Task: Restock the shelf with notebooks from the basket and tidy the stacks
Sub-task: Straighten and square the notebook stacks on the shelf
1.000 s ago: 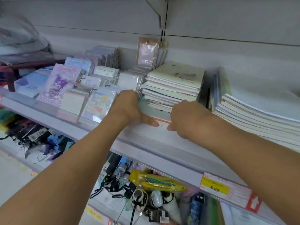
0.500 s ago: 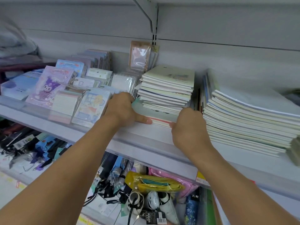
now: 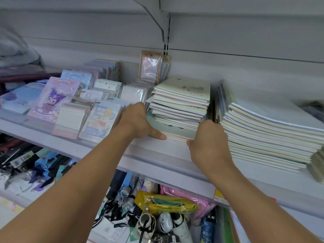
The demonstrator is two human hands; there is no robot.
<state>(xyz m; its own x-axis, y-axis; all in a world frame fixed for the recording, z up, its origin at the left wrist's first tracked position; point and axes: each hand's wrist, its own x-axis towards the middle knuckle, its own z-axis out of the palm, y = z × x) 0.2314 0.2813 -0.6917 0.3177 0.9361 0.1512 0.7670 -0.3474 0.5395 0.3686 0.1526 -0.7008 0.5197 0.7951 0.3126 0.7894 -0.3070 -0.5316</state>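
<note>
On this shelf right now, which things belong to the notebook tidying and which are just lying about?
Job:
- middle notebook stack, gripped at its sides by left hand and right hand
- right notebook stack
- shelf

Lying about:
- ring-bound memo pads
- character card pack
- yellow pouch below

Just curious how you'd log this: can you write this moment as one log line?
step: squaring middle notebook stack | left hand: grips stack's left side | right hand: grips right front corner | place: shelf
</note>
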